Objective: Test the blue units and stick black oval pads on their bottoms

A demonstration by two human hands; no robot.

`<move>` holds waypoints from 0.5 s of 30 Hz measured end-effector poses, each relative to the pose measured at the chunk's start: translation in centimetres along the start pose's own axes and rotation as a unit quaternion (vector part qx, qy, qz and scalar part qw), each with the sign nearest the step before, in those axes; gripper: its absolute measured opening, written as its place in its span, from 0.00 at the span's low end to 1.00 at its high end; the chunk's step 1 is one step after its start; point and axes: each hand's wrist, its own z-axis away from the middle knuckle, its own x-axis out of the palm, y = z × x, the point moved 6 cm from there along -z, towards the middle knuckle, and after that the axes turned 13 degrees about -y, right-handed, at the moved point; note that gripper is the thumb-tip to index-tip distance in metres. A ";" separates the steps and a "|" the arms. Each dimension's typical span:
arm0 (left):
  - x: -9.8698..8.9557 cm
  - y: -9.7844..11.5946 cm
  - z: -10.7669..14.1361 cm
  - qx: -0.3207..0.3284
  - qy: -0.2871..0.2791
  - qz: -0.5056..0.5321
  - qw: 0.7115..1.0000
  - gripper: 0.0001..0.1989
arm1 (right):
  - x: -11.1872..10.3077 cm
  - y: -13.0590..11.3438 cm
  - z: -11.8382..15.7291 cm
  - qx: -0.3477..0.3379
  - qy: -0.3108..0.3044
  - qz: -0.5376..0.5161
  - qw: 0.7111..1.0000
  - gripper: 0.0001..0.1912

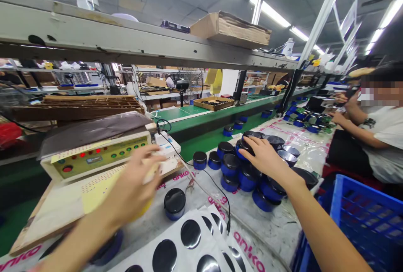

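While the right hand (262, 158) rests spread over blue black-lidded canisters (248, 177), bunched within easy reach, the left hand (134, 184), blurred beside a lit control unit (97, 158), may hold something pale; cannot tell.

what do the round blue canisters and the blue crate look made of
The round blue canisters look like moulded plastic: glossy blue walls, and black tops with shiny reflections, though coated metal is possible. The blue crate looks like matte moulded plastic, its walls an open lattice.
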 end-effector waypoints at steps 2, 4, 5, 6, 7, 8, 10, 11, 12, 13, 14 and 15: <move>5.7 2.6 -4.6 0.029 -0.110 0.010 0.993 0.11 | -0.9 -1.3 1.8 -0.004 0.028 0.003 1.000 0.24; 10.7 3.7 -8.7 -0.004 -0.179 0.009 0.984 0.12 | -0.9 -3.3 4.4 -0.052 0.010 -0.024 0.998 0.20; 12.7 3.6 -10.4 -0.038 -0.208 0.008 0.977 0.14 | -0.1 -4.5 5.8 -0.097 -0.029 -0.052 0.994 0.18; 14.3 3.1 -11.6 -0.075 -0.236 0.008 0.969 0.16 | 1.2 -5.7 7.2 -0.141 -0.090 -0.076 0.983 0.17; 15.5 2.5 -12.5 -0.109 -0.266 0.010 0.958 0.18 | 2.7 -6.7 8.5 -0.168 -0.147 -0.080 0.971 0.20; 16.4 1.7 -13.0 -0.139 -0.293 0.014 0.946 0.18 | 4.3 -7.3 9.5 -0.181 -0.189 -0.073 0.963 0.25; 17.3 0.3 -13.2 -0.176 -0.338 0.026 0.924 0.18 | 7.1 -7.8 10.5 -0.188 -0.227 -0.051 0.954 0.31; 17.6 -0.1 -13.0 -0.187 -0.352 0.033 0.917 0.17 | 8.1 -7.8 10.6 -0.189 -0.228 -0.045 0.954 0.31; 17.7 -0.3 -12.8 -0.193 -0.360 0.040 0.912 0.18 | 8.8 -7.8 10.4 -0.193 -0.224 -0.044 0.954 0.29; 17.8 -0.1 -12.5 -0.196 -0.363 0.047 0.910 0.19 | 9.3 -7.7 10.1 -0.198 -0.217 -0.045 0.955 0.25; 18.0 0.2 -12.3 -0.197 -0.363 0.055 0.909 0.20 | 9.5 -7.6 9.8 -0.202 -0.210 -0.048 0.955 0.22; 18.0 0.8 -12.0 -0.195 -0.361 0.066 0.910 0.21 | 9.5 -7.5 9.5 -0.206 -0.205 -0.052 0.956 0.19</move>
